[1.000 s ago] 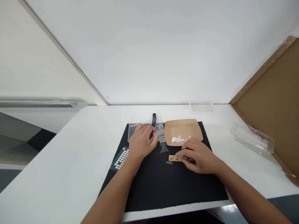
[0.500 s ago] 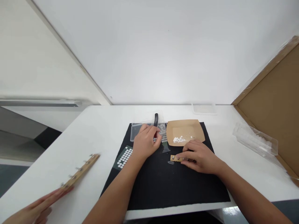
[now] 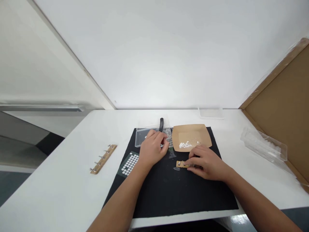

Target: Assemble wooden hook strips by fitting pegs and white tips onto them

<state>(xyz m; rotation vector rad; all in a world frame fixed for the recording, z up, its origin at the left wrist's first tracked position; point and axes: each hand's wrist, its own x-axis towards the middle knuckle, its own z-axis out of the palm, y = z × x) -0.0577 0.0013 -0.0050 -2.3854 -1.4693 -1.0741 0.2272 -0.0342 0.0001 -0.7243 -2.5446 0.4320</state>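
the right hand [image 3: 207, 162] grasps the narrow tan wooden-looking strip w/ small silvery metal posts [image 3: 181, 164], thumb at its near edge & fingers over it; strip lies on the black rectangular mat [image 3: 183, 196], just this side of the shallow brown card tray [image 3: 190, 129], its right part mostly hidden. the left hand [image 3: 154, 148] is curled by the clear plastic box [image 3: 141, 138]; can't tell if it pinches anything. handling, prob.: strip light, stiff, fairly tough; best held by the long edges, btwn posts, b/c smooth metal could slip. the thin clear nail-shaped piece [image 3: 177, 169] lies just beside the strip: likely v. light, slick, maybe brittle, so edges only, no hard squeeze. the second tan post-studded strip [image 3: 103, 159] rests on the white tabletop [image 3: 72, 154], left of the mat.
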